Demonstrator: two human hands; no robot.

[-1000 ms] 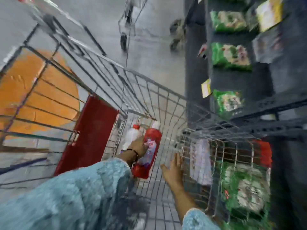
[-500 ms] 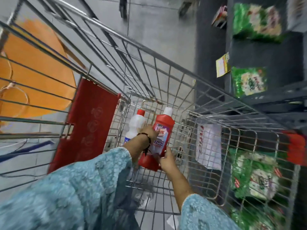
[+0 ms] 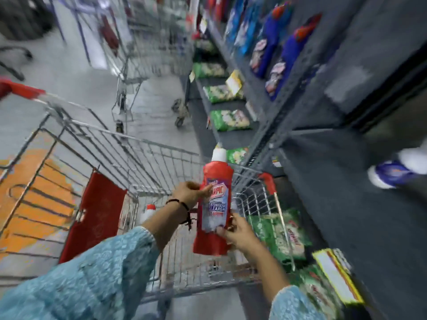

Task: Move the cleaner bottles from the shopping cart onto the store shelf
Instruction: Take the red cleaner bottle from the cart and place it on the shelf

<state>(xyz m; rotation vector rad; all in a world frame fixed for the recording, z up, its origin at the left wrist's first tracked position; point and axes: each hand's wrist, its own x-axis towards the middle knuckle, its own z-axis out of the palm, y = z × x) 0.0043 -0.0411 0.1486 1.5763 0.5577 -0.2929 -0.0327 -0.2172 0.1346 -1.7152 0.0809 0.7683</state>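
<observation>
A red cleaner bottle point(image 3: 216, 181) with a white cap and a blue-white label is held upright above the wire shopping cart point(image 3: 147, 153). My left hand point(image 3: 188, 192) grips its upper left side. My right hand point(image 3: 238, 234) holds its lower right side near the base. A white bottle with a red cap point(image 3: 149, 211) stands low in the cart, mostly hidden behind my left forearm. The dark grey store shelf point(image 3: 346, 181) rises at the right, with a white and blue bottle point(image 3: 392, 173) lying on it at the far right.
A red child-seat flap point(image 3: 92, 218) hangs inside the cart. Green packets point(image 3: 231, 120) lie on low shelves and blue bottles point(image 3: 291, 49) stand higher up. Another cart point(image 3: 147, 42) stands ahead in the aisle. An orange floor marking point(image 3: 30, 199) shows at left.
Both hands have lifted the red bottle up out of the cart bottom. My view has swung up and right toward the shelf.
</observation>
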